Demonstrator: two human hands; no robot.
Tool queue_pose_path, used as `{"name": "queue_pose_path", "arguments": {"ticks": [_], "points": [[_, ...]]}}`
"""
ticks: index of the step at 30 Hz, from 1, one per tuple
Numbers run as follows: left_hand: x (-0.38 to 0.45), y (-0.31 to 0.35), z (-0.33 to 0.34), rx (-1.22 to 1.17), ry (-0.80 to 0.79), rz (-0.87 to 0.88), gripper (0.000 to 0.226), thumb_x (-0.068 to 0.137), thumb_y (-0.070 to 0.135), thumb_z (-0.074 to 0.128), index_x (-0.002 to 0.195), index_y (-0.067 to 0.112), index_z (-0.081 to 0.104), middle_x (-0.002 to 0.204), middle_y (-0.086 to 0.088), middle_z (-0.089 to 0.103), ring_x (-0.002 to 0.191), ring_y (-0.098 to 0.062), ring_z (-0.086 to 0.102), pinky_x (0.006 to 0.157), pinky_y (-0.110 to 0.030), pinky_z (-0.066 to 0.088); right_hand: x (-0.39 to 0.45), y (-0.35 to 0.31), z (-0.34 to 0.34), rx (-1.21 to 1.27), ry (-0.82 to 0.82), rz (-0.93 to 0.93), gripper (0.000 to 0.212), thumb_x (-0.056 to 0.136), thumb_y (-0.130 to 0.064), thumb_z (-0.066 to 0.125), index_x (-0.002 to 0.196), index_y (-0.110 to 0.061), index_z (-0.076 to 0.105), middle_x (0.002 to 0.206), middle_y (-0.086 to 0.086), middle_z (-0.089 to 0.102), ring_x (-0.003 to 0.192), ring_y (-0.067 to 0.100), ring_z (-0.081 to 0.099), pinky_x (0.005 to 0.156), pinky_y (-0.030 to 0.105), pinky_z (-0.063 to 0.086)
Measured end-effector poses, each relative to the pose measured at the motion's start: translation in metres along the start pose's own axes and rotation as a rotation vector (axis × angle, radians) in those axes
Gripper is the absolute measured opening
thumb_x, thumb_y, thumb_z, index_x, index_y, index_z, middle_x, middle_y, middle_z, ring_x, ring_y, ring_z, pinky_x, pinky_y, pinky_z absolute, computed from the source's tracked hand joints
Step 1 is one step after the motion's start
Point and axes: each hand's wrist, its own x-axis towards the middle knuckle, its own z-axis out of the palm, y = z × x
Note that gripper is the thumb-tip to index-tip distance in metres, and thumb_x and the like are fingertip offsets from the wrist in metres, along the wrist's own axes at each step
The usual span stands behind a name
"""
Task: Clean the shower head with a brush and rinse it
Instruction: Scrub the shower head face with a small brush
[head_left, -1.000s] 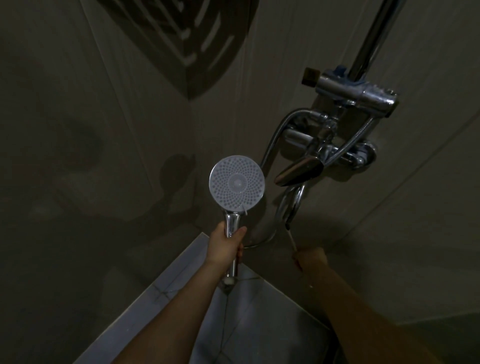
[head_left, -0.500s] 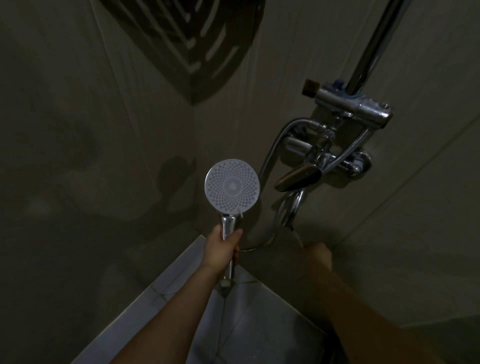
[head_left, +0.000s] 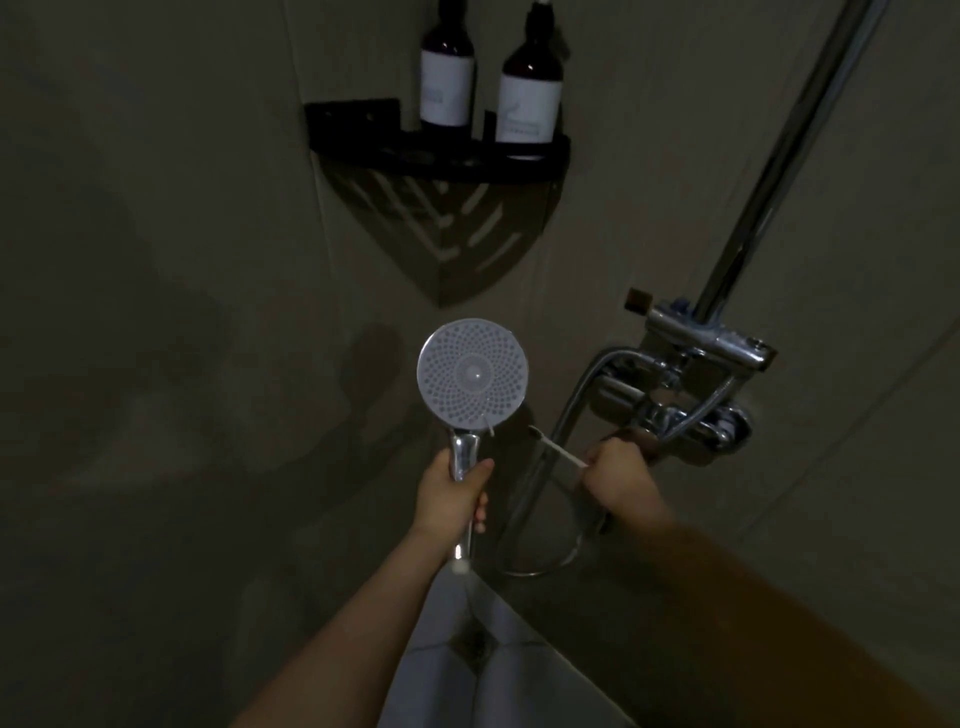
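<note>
Shower head (head_left: 472, 371) stands upright, its nozzle face toward the camera, the left hand (head_left: 453, 496) wrapped around its chrome handle with the arm reaching forward. Just beside it, the right hand (head_left: 615, 475) grips a thin brush (head_left: 556, 446) angled toward the head's lower edge, not touching it.

Dim light falls on plain tiled walls (head_left: 156, 260) meeting at a corner. A black corner shelf (head_left: 441, 156) carries 2 dark bottles (head_left: 447, 73) with white labels and casts a slatted shadow below. Pale marbled floor tile (head_left: 519, 675) shows at the bottom.
</note>
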Motion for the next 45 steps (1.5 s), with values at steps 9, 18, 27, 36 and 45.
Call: {"name": "queue_pose_path", "arguments": {"ticks": [9, 18, 27, 36, 45], "points": [[-0.006, 0.027, -0.036, 0.023, 0.012, 0.022, 0.012, 0.089, 0.012, 0.058, 0.086, 0.013, 0.046, 0.051, -0.005, 0.046, 0.031, -0.009, 0.041, 0.033, -0.019, 0.036, 0.004, -0.011, 0.001, -0.002, 0.007, 0.143, 0.025, 0.092, -0.009, 0.048, 0.106, 0.004, 0.064, 0.11, 0.022, 0.065, 0.105, 0.032, 0.061, 0.086, 0.034, 0.047], [-0.013, 0.091, -0.04, 0.075, -0.059, 0.055, 0.014, 0.09, 0.012, 0.056, 0.088, 0.011, 0.042, 0.054, -0.007, 0.044, 0.031, -0.009, 0.041, 0.034, -0.019, 0.037, -0.03, -0.075, -0.079, 0.268, 0.468, -0.188, 0.018, 0.095, -0.016, 0.044, 0.107, -0.006, 0.052, 0.083, 0.018, 0.064, 0.068, 0.029, 0.06, 0.06, 0.029, 0.042], [-0.013, 0.141, -0.021, 0.141, -0.12, 0.135, 0.018, 0.087, 0.011, 0.058, 0.078, 0.018, 0.044, 0.048, -0.002, 0.045, 0.027, -0.006, 0.04, 0.031, -0.016, 0.036, -0.036, -0.145, -0.141, -0.274, 0.536, -0.427, 0.021, 0.097, -0.028, 0.037, 0.104, -0.015, 0.051, 0.085, 0.008, 0.065, 0.065, 0.024, 0.055, 0.05, 0.03, 0.039], [-0.02, 0.173, -0.02, 0.156, -0.156, 0.203, 0.02, 0.088, 0.009, 0.057, 0.078, 0.017, 0.042, 0.05, -0.004, 0.043, 0.026, -0.005, 0.038, 0.03, -0.015, 0.035, -0.045, -0.153, -0.147, -0.168, 0.516, -0.424, 0.013, 0.094, -0.016, 0.041, 0.087, -0.015, 0.052, 0.074, 0.004, 0.055, 0.057, 0.016, 0.041, 0.049, 0.026, 0.026], [-0.037, 0.193, -0.017, 0.159, -0.211, 0.245, 0.02, 0.09, 0.011, 0.055, 0.077, 0.016, 0.041, 0.053, -0.006, 0.044, 0.028, -0.006, 0.039, 0.031, -0.016, 0.036, -0.055, -0.176, -0.182, 0.226, 0.348, -0.37, 0.029, 0.092, -0.02, 0.05, 0.064, -0.02, 0.057, 0.063, 0.0, 0.055, 0.057, 0.011, 0.051, 0.049, 0.023, 0.034]]}}
